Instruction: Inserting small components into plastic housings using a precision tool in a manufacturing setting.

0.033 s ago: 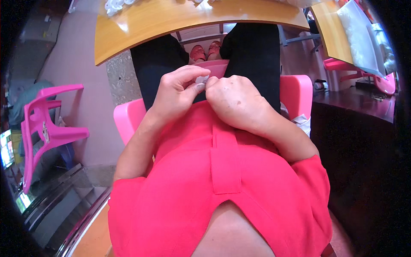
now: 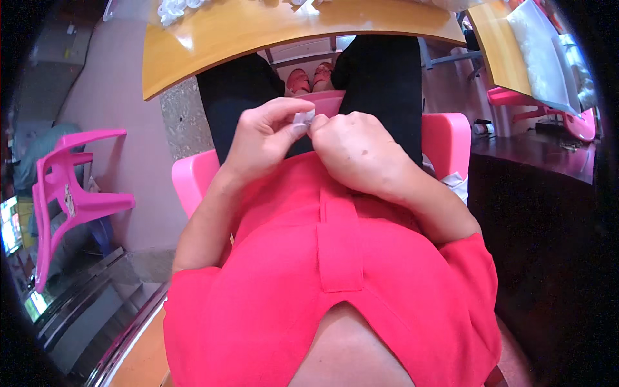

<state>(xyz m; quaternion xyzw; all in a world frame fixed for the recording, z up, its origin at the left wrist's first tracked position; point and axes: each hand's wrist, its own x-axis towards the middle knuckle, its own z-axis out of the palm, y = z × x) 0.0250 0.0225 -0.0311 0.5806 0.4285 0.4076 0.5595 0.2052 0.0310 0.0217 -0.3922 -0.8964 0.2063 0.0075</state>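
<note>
Over my lap, my left hand [image 2: 263, 137] pinches a small white plastic piece [image 2: 303, 118] between thumb and forefinger. My right hand [image 2: 356, 147] is curled into a fist right beside it, its knuckles facing up and its thumb side against the piece's right end. What the right fingers hold, if anything, is hidden under the hand. The piece's exact kind is too small to make out.
Ahead is a yellow wooden table [image 2: 258, 29], with several white plastic pieces [image 2: 173, 9] at its far left. A pink stool [image 2: 64, 193] lies tipped at the left. A clear bag of white stuff [image 2: 545, 58] rests on a wooden surface at the far right, above a dark tabletop [image 2: 516, 155].
The white piece has turned a little in my left fingers and shows more of its surface. My right hand has rolled slightly; both hands stay in place.
</note>
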